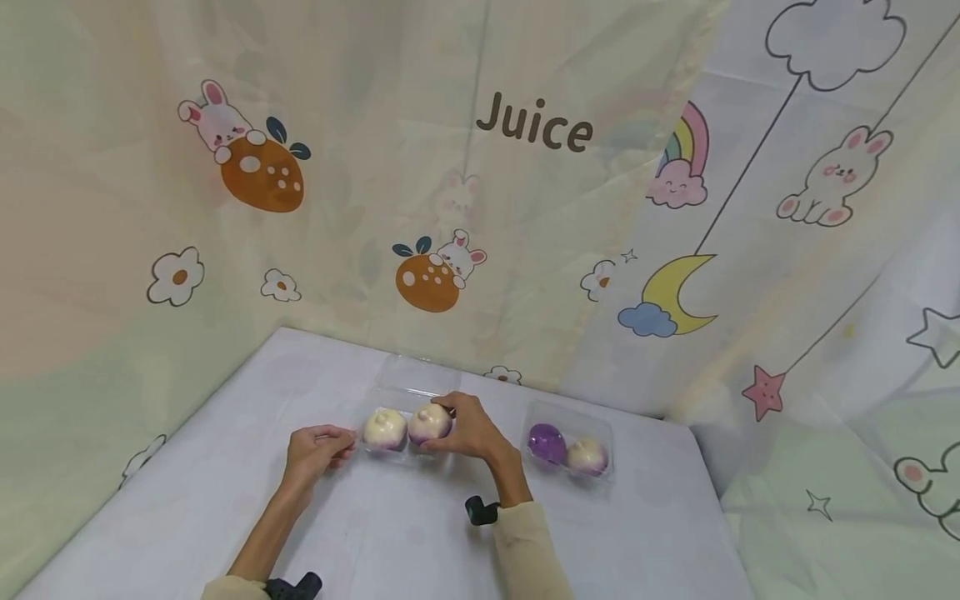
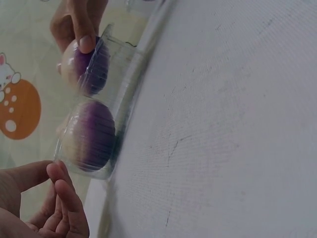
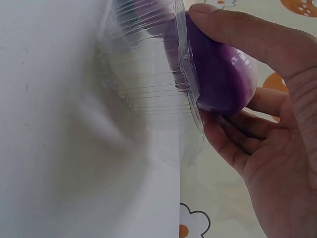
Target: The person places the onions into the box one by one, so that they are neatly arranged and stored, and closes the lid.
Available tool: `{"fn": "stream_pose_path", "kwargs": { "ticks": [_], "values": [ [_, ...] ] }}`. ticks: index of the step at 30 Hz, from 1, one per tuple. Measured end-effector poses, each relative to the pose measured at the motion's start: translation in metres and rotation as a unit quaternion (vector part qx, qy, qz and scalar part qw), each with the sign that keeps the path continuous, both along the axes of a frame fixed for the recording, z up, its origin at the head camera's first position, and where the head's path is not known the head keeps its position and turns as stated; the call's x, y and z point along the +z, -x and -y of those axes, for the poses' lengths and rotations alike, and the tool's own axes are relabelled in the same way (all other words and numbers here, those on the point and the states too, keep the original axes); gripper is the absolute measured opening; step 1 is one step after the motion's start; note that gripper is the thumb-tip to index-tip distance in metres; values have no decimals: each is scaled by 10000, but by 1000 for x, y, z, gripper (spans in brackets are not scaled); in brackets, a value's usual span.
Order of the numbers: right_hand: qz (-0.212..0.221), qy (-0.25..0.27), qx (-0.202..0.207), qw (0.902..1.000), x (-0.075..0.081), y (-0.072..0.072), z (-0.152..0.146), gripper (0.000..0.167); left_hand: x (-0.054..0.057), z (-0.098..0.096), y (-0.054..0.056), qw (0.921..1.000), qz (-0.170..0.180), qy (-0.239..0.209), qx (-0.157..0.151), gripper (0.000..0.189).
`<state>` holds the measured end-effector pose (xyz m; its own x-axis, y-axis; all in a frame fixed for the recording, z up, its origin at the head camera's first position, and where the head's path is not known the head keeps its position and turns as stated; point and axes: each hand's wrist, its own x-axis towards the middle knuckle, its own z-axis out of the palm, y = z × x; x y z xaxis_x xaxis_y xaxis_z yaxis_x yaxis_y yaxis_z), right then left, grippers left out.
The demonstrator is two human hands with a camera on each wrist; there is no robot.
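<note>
My right hand [image 1: 468,433] grips a cream-and-purple onion-shaped ball [image 1: 431,422], thumb on one side and fingers on the other. In the right wrist view this ball [image 3: 220,69] sits partly above the rim of a clear plastic box [image 3: 158,94], purple underside toward the box. A second such ball [image 1: 385,430] rests in the box's left compartment, nub up. At the box's left end, my left hand [image 1: 311,454] pinches the rim between thumb and forefinger; the left wrist view shows these fingertips [image 2: 57,171] at the corner. The box's lid [image 1: 416,375] lies folded back.
To the right stands another clear box [image 1: 570,412] with a purple ball [image 1: 547,443] and a cream-topped ball [image 1: 587,456] in it. The white-covered table [image 1: 405,533] meets printed curtains [image 1: 337,167] at its back and sides.
</note>
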<state>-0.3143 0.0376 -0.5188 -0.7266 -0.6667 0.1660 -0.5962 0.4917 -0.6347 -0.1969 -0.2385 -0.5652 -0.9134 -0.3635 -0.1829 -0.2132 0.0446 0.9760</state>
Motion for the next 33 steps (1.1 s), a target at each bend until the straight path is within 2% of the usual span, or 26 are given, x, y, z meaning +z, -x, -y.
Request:
{"fn": "stream_pose_path", "kwargs": {
  "ticks": [6,15,24,29,33],
  "values": [
    [-58,-131,78,9999,2,2,2,62,0,0,1,10000,1,23,13,24],
    [-185,-373,111,9991,2,1,5,70,0,0,0,10000,38,28,28,24],
    [-359,-398,267,9982,3,4,9,50,3,1,3,10000,-36,37,8,25],
    [-211,-485,239,9983,3,3,9,51,1,1,2,10000,-32,-19,19,24],
    [-257,-513,239,9981,2,1,10,55,1,0,1,10000,-57,-63,9,23]
  ]
}}
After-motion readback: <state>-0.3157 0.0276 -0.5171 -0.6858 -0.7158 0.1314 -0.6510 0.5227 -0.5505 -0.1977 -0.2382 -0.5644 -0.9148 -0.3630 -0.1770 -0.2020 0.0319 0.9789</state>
